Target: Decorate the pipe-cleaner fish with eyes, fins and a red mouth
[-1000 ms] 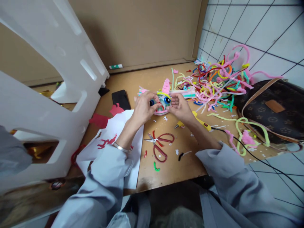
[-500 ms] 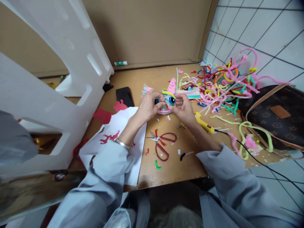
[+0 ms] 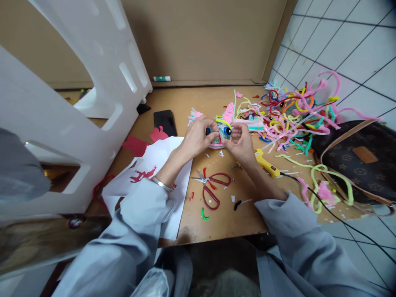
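Both hands meet at a small craft figure (image 3: 220, 139) with round blue eyes, a yellow strip over them, a pink fuzzy tuft on top and a pink lower rim. My left hand (image 3: 199, 136) grips it from the left, thumb and fingers bent at its front and partly covering one eye. From the other side my right hand (image 3: 241, 142) closes on the figure's edge, thumb at the front. A small red piece (image 3: 220, 139) shows on the front between the two thumbs. Red-handled scissors (image 3: 210, 181) lie spread on the table below.
A yellow glue gun (image 3: 266, 163) with a black cord lies right of my right forearm. Tangled pipe cleaners (image 3: 297, 111) and a brown bag (image 3: 352, 156) fill the right side. White paper (image 3: 173, 165), a black phone (image 3: 165, 121) and a white plastic frame (image 3: 102, 95) are left.
The whole view has shifted slightly. Both hands stay on the figure in nearly the same pose, with only small finger movement.
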A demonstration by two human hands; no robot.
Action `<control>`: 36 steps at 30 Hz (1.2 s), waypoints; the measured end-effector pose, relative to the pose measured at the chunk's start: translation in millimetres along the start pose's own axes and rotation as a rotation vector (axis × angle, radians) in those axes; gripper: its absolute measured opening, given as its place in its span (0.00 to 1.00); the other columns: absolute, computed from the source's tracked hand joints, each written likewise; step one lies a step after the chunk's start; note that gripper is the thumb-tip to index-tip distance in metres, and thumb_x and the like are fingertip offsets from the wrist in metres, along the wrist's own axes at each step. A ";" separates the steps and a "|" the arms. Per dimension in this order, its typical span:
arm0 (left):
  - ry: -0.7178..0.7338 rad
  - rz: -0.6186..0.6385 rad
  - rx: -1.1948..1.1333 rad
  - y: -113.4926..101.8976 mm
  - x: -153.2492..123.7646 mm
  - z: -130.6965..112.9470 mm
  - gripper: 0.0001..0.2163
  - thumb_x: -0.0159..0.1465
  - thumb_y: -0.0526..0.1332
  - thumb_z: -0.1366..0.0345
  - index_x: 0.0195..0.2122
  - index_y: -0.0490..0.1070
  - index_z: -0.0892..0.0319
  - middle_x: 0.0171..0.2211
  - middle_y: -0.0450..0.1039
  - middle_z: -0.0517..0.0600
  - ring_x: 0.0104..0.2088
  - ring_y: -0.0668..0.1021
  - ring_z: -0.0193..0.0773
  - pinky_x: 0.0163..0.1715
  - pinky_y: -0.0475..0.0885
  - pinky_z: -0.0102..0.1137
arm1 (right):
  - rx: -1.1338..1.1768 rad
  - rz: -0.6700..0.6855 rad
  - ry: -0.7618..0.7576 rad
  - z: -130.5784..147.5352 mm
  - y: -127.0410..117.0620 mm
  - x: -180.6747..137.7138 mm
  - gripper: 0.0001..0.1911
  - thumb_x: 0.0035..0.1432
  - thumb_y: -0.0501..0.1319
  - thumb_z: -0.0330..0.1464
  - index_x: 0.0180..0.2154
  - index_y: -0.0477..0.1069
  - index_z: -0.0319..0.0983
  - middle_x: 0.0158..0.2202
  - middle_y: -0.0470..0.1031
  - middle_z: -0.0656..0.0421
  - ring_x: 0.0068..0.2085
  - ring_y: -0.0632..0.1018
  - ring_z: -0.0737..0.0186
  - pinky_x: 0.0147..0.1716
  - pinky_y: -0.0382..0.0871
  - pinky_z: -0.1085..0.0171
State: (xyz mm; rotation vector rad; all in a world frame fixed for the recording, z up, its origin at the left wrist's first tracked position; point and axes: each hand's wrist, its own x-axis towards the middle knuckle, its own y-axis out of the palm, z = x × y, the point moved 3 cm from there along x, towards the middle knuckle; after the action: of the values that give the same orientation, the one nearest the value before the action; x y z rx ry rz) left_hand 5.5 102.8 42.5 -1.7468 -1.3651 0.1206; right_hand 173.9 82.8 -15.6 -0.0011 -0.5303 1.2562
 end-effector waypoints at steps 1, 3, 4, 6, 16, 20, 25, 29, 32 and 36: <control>0.001 -0.004 0.001 0.2 -0.1 0.0 0.02 0.57 0.64 0.70 0.32 0.74 0.60 0.46 0.78 0.54 0.49 0.77 0.46 0.54 0.70 0.42 | -0.017 0.001 -0.006 1.3 -0.1 -0.4 0.30 0.42 0.69 0.37 0.47 0.62 0.43 0.48 0.72 0.54 0.47 0.74 0.56 0.48 0.72 0.52; 0.002 -0.010 0.004 0.5 -0.2 -0.3 0.02 0.57 0.64 0.70 0.32 0.74 0.59 0.46 0.78 0.54 0.49 0.77 0.45 0.53 0.70 0.42 | -0.051 0.004 -0.028 4.1 -0.4 -1.3 0.28 0.44 0.68 0.37 0.48 0.62 0.44 0.48 0.72 0.54 0.48 0.74 0.55 0.48 0.72 0.52; 0.003 -0.012 0.005 0.7 -0.3 -0.6 0.02 0.57 0.64 0.70 0.32 0.74 0.59 0.46 0.78 0.54 0.49 0.77 0.45 0.54 0.70 0.42 | -0.065 0.003 -0.045 5.5 -0.7 -1.7 0.28 0.45 0.68 0.37 0.48 0.62 0.44 0.48 0.71 0.54 0.48 0.74 0.54 0.48 0.72 0.51; 0.002 -0.014 0.007 1.0 -0.5 -1.2 0.02 0.57 0.64 0.70 0.32 0.74 0.59 0.47 0.78 0.54 0.50 0.77 0.46 0.54 0.69 0.42 | -0.084 0.000 -0.075 7.9 -1.1 -2.4 0.27 0.46 0.67 0.37 0.48 0.62 0.44 0.49 0.71 0.53 0.49 0.74 0.54 0.49 0.72 0.51; 0.010 -0.019 0.004 1.3 -0.8 0.7 0.03 0.57 0.65 0.70 0.33 0.75 0.59 0.49 0.77 0.55 0.52 0.76 0.46 0.56 0.68 0.43 | 0.017 0.057 -0.020 1.6 -1.1 0.7 0.25 0.48 0.65 0.40 0.48 0.63 0.43 0.50 0.70 0.53 0.51 0.73 0.55 0.52 0.70 0.51; 0.010 -0.013 0.005 2.0 -0.6 0.6 0.02 0.57 0.65 0.71 0.32 0.75 0.59 0.48 0.77 0.56 0.51 0.76 0.46 0.56 0.68 0.43 | 0.001 0.058 -0.025 1.6 -1.7 0.6 0.27 0.47 0.67 0.42 0.48 0.63 0.43 0.51 0.70 0.53 0.51 0.72 0.54 0.51 0.70 0.51; 0.010 -0.027 -0.004 3.2 -0.3 0.7 0.03 0.57 0.65 0.71 0.32 0.75 0.59 0.48 0.77 0.55 0.52 0.76 0.46 0.56 0.67 0.43 | -0.013 0.034 -0.043 2.9 -1.2 0.3 0.30 0.45 0.70 0.43 0.48 0.63 0.44 0.50 0.71 0.54 0.50 0.73 0.54 0.50 0.71 0.52; 0.016 -0.030 -0.009 4.4 0.3 2.2 0.02 0.57 0.65 0.70 0.32 0.74 0.58 0.47 0.77 0.54 0.52 0.76 0.45 0.56 0.67 0.42 | -0.028 0.003 -0.055 2.3 0.2 0.3 0.30 0.45 0.70 0.43 0.48 0.63 0.44 0.48 0.71 0.54 0.48 0.73 0.56 0.48 0.71 0.53; 0.023 -0.018 -0.033 3.8 0.4 2.6 0.03 0.56 0.66 0.68 0.32 0.73 0.58 0.47 0.77 0.54 0.51 0.76 0.45 0.56 0.67 0.42 | -0.033 -0.013 -0.038 0.4 1.4 0.2 0.29 0.45 0.69 0.42 0.48 0.62 0.44 0.48 0.70 0.55 0.47 0.73 0.56 0.48 0.71 0.54; 0.012 0.004 -0.133 -2.3 -1.1 2.3 0.06 0.62 0.61 0.63 0.37 0.73 0.58 0.45 0.77 0.53 0.48 0.77 0.44 0.54 0.69 0.41 | -0.005 -0.024 0.003 -0.3 2.1 -0.7 0.30 0.42 0.68 0.40 0.48 0.62 0.43 0.48 0.69 0.54 0.46 0.73 0.56 0.48 0.71 0.53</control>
State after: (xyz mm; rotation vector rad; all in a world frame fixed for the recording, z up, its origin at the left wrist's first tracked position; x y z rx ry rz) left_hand 2.1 103.2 42.3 -1.8574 -1.3883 0.0217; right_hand 172.0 82.9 -16.7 -0.0006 -0.5293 1.2309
